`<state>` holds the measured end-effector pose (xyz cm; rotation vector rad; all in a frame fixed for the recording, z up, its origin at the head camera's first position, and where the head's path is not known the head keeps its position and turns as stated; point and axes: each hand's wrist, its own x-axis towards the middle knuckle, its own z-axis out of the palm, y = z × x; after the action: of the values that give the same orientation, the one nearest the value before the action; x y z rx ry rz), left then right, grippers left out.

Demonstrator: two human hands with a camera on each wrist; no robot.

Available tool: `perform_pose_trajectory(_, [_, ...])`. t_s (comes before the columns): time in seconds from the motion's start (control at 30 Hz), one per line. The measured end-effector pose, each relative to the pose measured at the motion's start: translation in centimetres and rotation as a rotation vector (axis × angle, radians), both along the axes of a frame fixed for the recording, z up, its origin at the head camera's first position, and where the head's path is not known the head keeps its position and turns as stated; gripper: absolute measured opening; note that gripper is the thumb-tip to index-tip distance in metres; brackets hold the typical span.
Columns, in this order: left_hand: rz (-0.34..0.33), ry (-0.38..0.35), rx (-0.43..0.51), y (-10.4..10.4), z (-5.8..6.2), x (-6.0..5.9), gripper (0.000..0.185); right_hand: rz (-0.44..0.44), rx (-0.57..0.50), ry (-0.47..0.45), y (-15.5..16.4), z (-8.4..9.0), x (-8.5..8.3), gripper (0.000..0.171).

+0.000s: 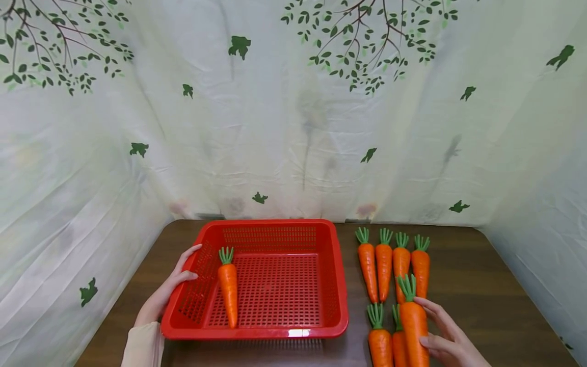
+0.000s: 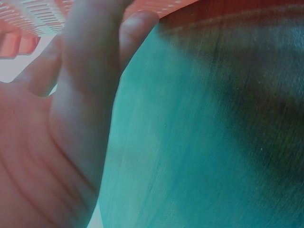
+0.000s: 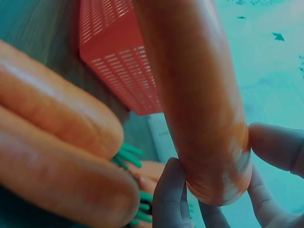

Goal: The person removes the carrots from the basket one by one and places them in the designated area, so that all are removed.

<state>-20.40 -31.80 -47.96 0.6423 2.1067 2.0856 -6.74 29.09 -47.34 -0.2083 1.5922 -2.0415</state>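
Head view: right hand (image 1: 451,339) grips carrot (image 1: 414,326); left hand (image 1: 167,293) seemingly flat against basket (image 1: 275,334).

Two bare hands; left hand (image 1: 165,293) with cream sleeve cuff (image 1: 143,346) at wrist.

fingers (image 3: 173,199) pinching carrot (image 3: 194,95), red basket (image 3: 118,61)

— Where does everything sit?
— The basket (image 1: 337,275) is on the table (image 1: 481,285), left of centre, with one carrot (image 1: 228,288) inside near its left wall. My left hand (image 1: 167,290) rests on that wall.
— And to the right?
— Four carrots (image 1: 393,262) lie in a row, two more (image 1: 387,344) in front; my right hand (image 1: 451,339) holds another (image 1: 414,326) over those.
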Motion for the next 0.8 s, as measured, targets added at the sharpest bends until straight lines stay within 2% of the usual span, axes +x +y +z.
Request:
perform_pose_trajectory(0.23, [-0.017, -0.026, -0.005, -0.1, 0.2, 0.1, 0.068, 0.044, -0.138, 0.054, 1.4, -1.5, 1.1, 0.059])
perform_pose_trajectory(0.37, [-0.017, -0.042, -0.012, 0.0, 0.3, 0.2, 0.068, 0.034, -0.115, 0.084, 2.3, -2.3, 1.4, 0.06])
perform_pose_trajectory(0.4, [-0.011, -0.053, -0.02, 0.0, 0.4, 0.3, 0.068, 0.028, -0.097, 0.119, 2.5, -2.5, 1.4, 0.06])
perform_pose_trajectory(0.5, [-0.026, -0.192, -0.02, 0.0, 0.9, 0.8, 0.065, 0.007, -0.056, 0.244, 2.8, -3.1, 1.7, 0.063])
perform_pose_trajectory(0.53, [-0.027, -0.241, -0.023, 0.0, 1.1, 1.0, 0.065, 0.017, -0.095, 0.234, 2.8, -3.4, 1.8, 0.063])
perform_pose_trajectory(0.63, [-0.049, -0.364, -0.012, -0.1, 1.5, 1.5, 0.064, 0.023, -0.095, 0.386, 2.8, -4.2, 1.9, 0.069])
perform_pose_trajectory(0.73, [-0.061, -0.357, -0.011, -0.2, 1.4, 1.5, 0.065, 0.053, -0.128, 0.504, 2.8, -5.1, 1.9, 0.075])
perform_pose_trajectory(0.77, [-0.056, -0.327, -0.014, -0.2, 1.3, 1.4, 0.065, 0.028, -0.077, 0.605, 2.8, -5.4, 1.8, 0.079])
perform_pose_trajectory(0.8, [-0.046, -0.287, -0.02, -0.2, 1.1, 1.2, 0.065, 0.03, -0.076, 0.635, 2.9, -5.6, 1.8, 0.081])
